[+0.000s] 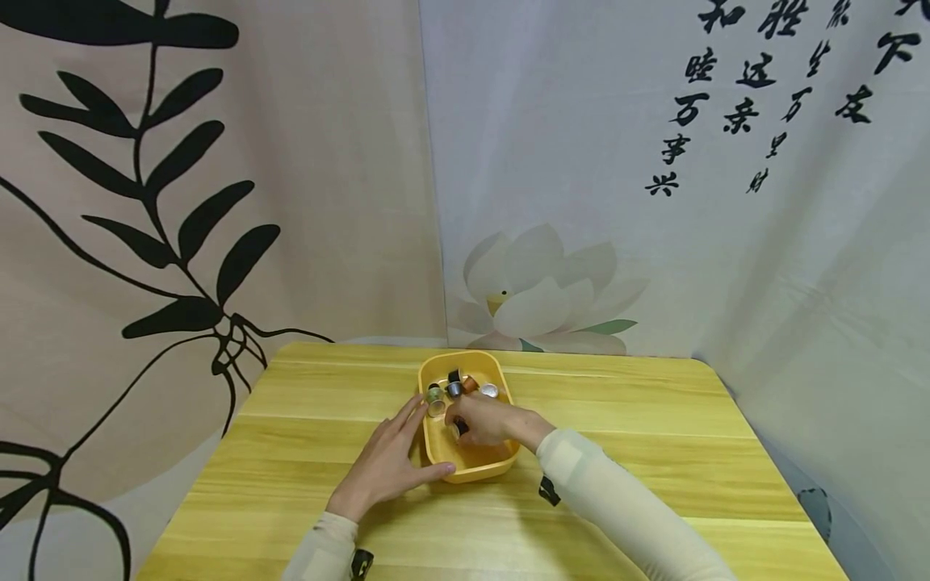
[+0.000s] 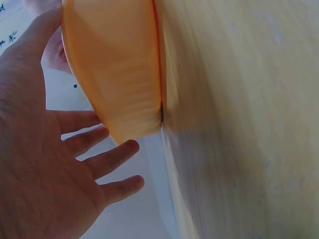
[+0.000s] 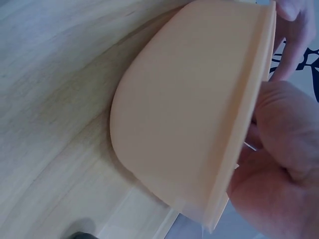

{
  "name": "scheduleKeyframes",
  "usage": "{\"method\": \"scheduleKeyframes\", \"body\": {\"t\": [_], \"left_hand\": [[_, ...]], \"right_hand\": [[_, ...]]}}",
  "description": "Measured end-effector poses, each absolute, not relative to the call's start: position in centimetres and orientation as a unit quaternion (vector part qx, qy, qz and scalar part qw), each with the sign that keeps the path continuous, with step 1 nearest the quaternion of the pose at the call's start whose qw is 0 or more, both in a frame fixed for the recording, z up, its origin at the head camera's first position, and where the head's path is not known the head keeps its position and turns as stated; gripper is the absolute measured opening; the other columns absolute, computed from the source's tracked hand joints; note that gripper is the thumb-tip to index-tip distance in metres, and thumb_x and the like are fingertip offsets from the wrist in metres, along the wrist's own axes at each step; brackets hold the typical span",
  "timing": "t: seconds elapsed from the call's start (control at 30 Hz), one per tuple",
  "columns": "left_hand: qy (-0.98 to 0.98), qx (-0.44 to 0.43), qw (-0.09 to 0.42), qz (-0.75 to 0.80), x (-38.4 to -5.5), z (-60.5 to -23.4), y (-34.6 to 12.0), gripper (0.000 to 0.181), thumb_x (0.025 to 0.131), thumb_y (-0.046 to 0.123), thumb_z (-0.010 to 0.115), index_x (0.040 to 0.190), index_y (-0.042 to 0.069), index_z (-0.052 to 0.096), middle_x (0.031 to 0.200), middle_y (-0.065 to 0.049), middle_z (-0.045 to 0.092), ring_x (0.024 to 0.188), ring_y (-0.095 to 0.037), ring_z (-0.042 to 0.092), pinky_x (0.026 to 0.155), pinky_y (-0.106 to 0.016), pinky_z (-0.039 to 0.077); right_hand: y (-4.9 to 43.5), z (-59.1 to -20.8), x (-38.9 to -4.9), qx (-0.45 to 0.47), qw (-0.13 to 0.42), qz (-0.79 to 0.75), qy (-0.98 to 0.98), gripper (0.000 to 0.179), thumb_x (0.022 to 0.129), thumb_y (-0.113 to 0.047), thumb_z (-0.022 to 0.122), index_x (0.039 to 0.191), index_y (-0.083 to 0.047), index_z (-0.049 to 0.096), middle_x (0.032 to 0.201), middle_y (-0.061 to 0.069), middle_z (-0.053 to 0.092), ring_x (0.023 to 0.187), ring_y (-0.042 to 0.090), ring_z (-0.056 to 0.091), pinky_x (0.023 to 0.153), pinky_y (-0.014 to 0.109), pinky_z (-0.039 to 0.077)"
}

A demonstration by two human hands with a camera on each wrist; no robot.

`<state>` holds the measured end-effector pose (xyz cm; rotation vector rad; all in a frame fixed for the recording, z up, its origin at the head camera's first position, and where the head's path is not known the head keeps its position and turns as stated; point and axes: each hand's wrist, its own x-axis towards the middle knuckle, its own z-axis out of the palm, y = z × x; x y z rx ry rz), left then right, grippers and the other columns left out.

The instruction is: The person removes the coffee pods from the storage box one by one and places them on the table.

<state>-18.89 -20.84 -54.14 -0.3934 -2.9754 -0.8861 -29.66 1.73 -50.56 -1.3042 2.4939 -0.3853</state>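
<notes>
Right hand (image 1: 485, 420) grips a small dark item (image 1: 460, 426), mostly hidden, inside yellow basin (image 1: 475, 464); left hand (image 1: 385, 468), spread, touches its rim; wood-grain table (image 1: 625, 452) below, printed cloth backdrop (image 1: 349, 161) behind

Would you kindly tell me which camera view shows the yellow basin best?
The head view shows the yellow basin best: its rim and interior are visible, though the right hand covers part. The left wrist view shows only outer wall and edge, cut off at the top; the right wrist view shows an outer side and rim, not the contents.
</notes>
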Motion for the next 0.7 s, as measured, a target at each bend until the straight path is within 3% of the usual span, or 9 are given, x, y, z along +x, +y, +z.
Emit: {"method": "scheduleKeyframes", "body": {"t": [0.17, 0.47, 0.7], "left_hand": [[-0.952, -0.125, 0.007, -0.281, -18.85, -54.14, -20.88, 0.127, 0.087, 0.085, 0.079, 0.180, 0.013, 0.030, 0.191, -0.010, 0.022, 0.166, -0.052, 0.041, 0.137, -0.072, 0.033], [-0.951, -0.123, 0.005, -0.284, -18.87, -54.12, -20.83, 0.127, 0.087, 0.084, 0.080, 0.180, 0.014, 0.030, 0.191, -0.010, 0.023, 0.166, -0.052, 0.041, 0.137, -0.072, 0.034], [-0.952, -0.122, 0.007, -0.281, -18.91, -54.17, -20.83, 0.125, 0.088, 0.079, 0.082, 0.180, 0.012, 0.030, 0.191, -0.011, 0.023, 0.167, -0.051, 0.040, 0.139, -0.071, 0.030]], "right_hand": [[1.79, -50.56, -29.64, -0.450, 0.158, -0.144, 0.867, 0.027, 0.102, -0.012, 0.085, 0.128, -0.005, 0.081, 0.116, 0.006, 0.083, 0.089, 0.008, 0.064, 0.082, 0.020, 0.058], [2.01, -50.77, -29.51, -0.437, 0.156, -0.142, 0.874, 0.030, 0.101, -0.014, 0.087, 0.129, -0.007, 0.082, 0.117, 0.004, 0.082, 0.091, 0.005, 0.063, 0.086, 0.022, 0.060], [2.57, -50.42, -29.28, -0.433, 0.142, -0.164, 0.875, 0.033, 0.100, -0.015, 0.088, 0.131, -0.007, 0.081, 0.123, 0.004, 0.083, 0.106, 0.013, 0.073, 0.097, 0.028, 0.064]]}}
